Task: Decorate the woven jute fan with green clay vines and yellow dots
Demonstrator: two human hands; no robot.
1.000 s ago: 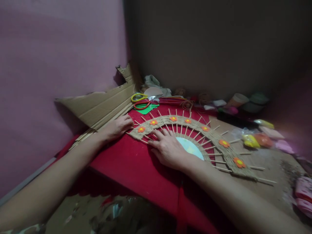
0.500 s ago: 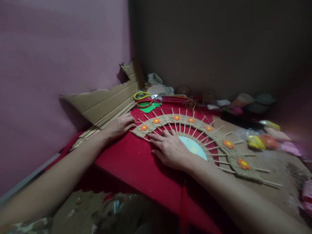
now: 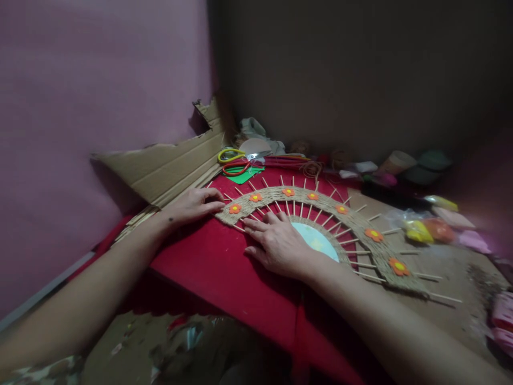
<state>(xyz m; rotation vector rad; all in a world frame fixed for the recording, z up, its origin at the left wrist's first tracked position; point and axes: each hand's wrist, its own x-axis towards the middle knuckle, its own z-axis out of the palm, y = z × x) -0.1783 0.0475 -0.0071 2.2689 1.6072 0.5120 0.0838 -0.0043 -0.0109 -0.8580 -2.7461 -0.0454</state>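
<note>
A fan-shaped woven twine piece (image 3: pixel 271 195) with thin wooden sticks lies on a red cloth. Orange felt flowers with yellow centres (image 3: pixel 288 192) run along its outer band, and a pale blue half-disc (image 3: pixel 320 247) sits at its inner middle. My left hand (image 3: pixel 192 206) has its fingertips closed together at the band's left end; the exact grip is partly hidden. Stretched fingers of my right hand (image 3: pixel 276 243) lie flat over the inner sticks and the left part of the half-disc, covering them.
Scissors with yellow and red handles (image 3: pixel 236 162) rest on green sheets (image 3: pixel 243 175) at the back. Folded cardboard (image 3: pixel 164 168) leans at the left wall. More cardboard (image 3: pixel 444 262) lies under the fan's right side, with plastic-wrapped coloured pieces (image 3: pixel 419 231) beyond. The red table covering (image 3: pixel 224 272) ends near me.
My left hand's fingers have shifted slightly and drawn together at the band's left end. The right hand stays over the inner sticks. The whole view has moved a little.
</note>
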